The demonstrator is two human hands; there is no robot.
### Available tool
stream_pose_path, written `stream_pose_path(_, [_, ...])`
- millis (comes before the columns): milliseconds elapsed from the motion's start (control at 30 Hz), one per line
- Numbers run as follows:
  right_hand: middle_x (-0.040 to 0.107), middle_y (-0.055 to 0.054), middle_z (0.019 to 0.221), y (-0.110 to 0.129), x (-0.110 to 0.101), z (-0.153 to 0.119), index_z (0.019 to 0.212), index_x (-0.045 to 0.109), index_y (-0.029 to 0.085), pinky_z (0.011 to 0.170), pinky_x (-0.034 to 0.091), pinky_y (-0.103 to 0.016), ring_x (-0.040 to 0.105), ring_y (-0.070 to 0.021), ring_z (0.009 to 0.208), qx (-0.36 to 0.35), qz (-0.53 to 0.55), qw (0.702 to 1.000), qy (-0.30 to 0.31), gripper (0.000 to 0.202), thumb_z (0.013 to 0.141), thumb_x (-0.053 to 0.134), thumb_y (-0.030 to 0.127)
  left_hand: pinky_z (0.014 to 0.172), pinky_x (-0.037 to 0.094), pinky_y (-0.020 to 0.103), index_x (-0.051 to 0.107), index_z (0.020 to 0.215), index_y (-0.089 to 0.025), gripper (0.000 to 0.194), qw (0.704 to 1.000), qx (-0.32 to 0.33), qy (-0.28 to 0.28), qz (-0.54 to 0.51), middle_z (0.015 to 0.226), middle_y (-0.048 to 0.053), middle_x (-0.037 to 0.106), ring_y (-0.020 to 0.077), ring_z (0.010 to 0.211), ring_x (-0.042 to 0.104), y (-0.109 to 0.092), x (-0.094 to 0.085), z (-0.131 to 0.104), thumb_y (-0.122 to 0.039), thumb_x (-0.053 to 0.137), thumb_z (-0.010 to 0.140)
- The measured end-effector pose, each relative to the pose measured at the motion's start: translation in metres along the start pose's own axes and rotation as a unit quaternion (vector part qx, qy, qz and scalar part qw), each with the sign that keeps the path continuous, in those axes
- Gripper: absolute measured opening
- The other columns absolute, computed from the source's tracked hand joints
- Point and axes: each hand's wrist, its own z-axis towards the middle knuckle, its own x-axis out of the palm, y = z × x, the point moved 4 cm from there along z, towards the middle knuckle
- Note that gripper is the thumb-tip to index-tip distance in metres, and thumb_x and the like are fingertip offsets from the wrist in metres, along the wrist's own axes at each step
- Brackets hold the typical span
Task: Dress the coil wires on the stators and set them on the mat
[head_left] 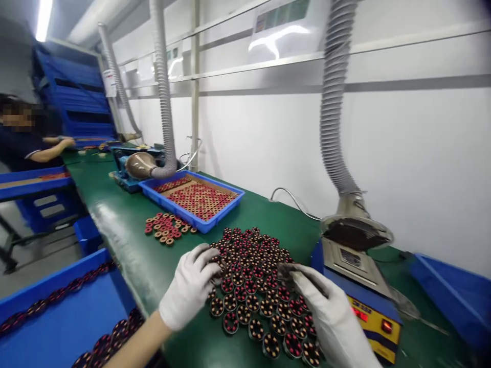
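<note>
Many small round black parts with rings of pink or tan segments (pixel 252 303) lie close together on the green worktop. My left hand (pixel 194 286), in a white glove, is at the left side of this group, its fingers curled round one such round part (pixel 219 269). On the right side, my right hand (pixel 322 301) wears a white glove with darkened fingertips. Its thumb and fingers are drawn together over the parts; whatever they hold, if anything, I cannot make out. Beside my right hand stands a blue and yellow heating device (pixel 372 322) with a lit red display.
A blue tray (pixel 224 214) of red and tan rings stands behind, with loose rings (pixel 166 227) beside it. A duct hood (pixel 355 230) hangs over the device. Blue bins stand at lower left (pixel 69 317) and right (pixel 452 291). A co-worker (pixel 30 138) sits far left.
</note>
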Motion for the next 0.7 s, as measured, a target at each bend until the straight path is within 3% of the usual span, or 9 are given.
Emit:
stream_pose_path(67, [0.067,-0.006,0.105,0.004,0.004,-0.001,0.099,0.064,0.022,0.091,0.045,-0.033,0.060,-0.0217,0.099,0.002,0.059,0.998,0.030,0.031,0.076,0.063,0.042,0.087,0.038,0.046,0.056,0.097,-0.022,0.018,0.992,0.070,-0.102,-0.031,0.120,0.005,0.050,0.0299,0.116,0.036,-0.048,-0.021,0.021,-0.014,0.044,0.085])
stream_pose_path(133, [0.067,-0.004,0.104,0.011,0.010,-0.004,0.099,0.062,0.025,0.087,0.047,-0.032,0.061,-0.0209,0.098,0.000,0.180,0.981,0.075,0.026,0.078,0.062,0.040,0.084,0.036,0.045,0.056,0.097,-0.021,0.023,0.976,0.124,-0.177,-0.041,0.119,0.006,0.049,0.0304,0.114,0.038,-0.089,-0.034,0.040,-0.010,0.040,0.084])
stream_pose_path(233, [0.069,0.000,0.089,0.020,0.001,-0.005,0.087,0.065,0.027,0.081,0.048,-0.030,0.063,-0.0187,0.087,-0.032,0.307,0.950,0.039,0.019,0.071,0.070,0.036,0.087,0.036,0.043,0.055,0.100,-0.018,0.023,0.950,0.175,-0.247,-0.081,0.117,0.008,0.048,0.0294,0.114,0.040,-0.131,-0.039,0.061,-0.009,0.042,0.084])
stream_pose_path(300, [0.069,0.000,0.085,0.023,-0.014,-0.005,0.084,0.067,0.027,0.080,0.049,-0.030,0.064,-0.0184,0.082,-0.055,0.328,0.943,0.007,0.021,0.066,0.074,0.035,0.090,0.040,0.045,0.050,0.111,-0.018,0.025,0.938,0.159,-0.251,-0.179,0.125,0.011,0.042,0.0305,0.116,0.040,-0.142,-0.034,0.072,-0.023,0.048,0.087])
stream_pose_path(333, [0.069,-0.001,0.085,0.024,-0.022,-0.006,0.084,0.068,0.026,0.079,0.050,-0.030,0.064,-0.0183,0.081,-0.067,0.326,0.943,-0.006,0.023,0.064,0.076,0.035,0.092,0.042,0.046,0.044,0.119,-0.018,0.038,0.933,0.131,-0.233,-0.241,0.128,0.014,0.039,0.0316,0.118,0.039,-0.144,-0.030,0.078,-0.032,0.053,0.085])
stream_pose_path(400, [0.069,-0.001,0.086,0.024,-0.039,-0.006,0.082,0.069,0.025,0.078,0.050,-0.026,0.064,-0.0170,0.081,-0.099,0.309,0.945,-0.030,0.023,0.062,0.077,0.033,0.092,0.045,0.046,0.033,0.130,-0.018,0.061,0.919,0.074,-0.151,-0.357,0.131,0.016,0.038,0.0308,0.117,0.043,-0.146,-0.019,0.090,-0.042,0.059,0.080])
stream_pose_path(500, [0.069,-0.001,0.087,0.023,-0.057,-0.008,0.082,0.070,0.026,0.076,0.050,-0.023,0.063,-0.0152,0.082,-0.133,0.282,0.949,-0.053,0.019,0.064,0.076,0.031,0.090,0.049,0.036,0.039,0.127,-0.024,0.046,0.889,0.095,-0.056,-0.444,0.121,0.008,0.053,0.0230,0.107,0.053,-0.154,-0.011,0.104,-0.026,0.050,0.083])
stream_pose_path(567, [0.069,-0.001,0.089,0.024,-0.066,-0.009,0.085,0.069,0.027,0.076,0.051,-0.025,0.063,-0.0161,0.084,-0.154,0.248,0.954,-0.066,0.020,0.066,0.075,0.030,0.088,0.049,0.030,0.047,0.119,-0.028,0.037,0.887,0.141,-0.067,-0.435,0.114,0.003,0.058,0.0181,0.102,0.056,-0.158,-0.014,0.111,-0.018,0.045,0.084])
stream_pose_path(700, [0.069,-0.004,0.089,0.034,-0.072,-0.012,0.084,0.069,0.026,0.073,0.052,-0.028,0.064,-0.0198,0.083,-0.205,0.123,0.969,-0.055,0.022,0.063,0.077,0.028,0.086,0.046,0.027,0.048,0.115,-0.022,0.027,0.914,0.181,-0.128,-0.340,0.112,0.004,0.058,0.0162,0.101,0.053,-0.161,-0.018,0.113,-0.025,0.042,0.089])
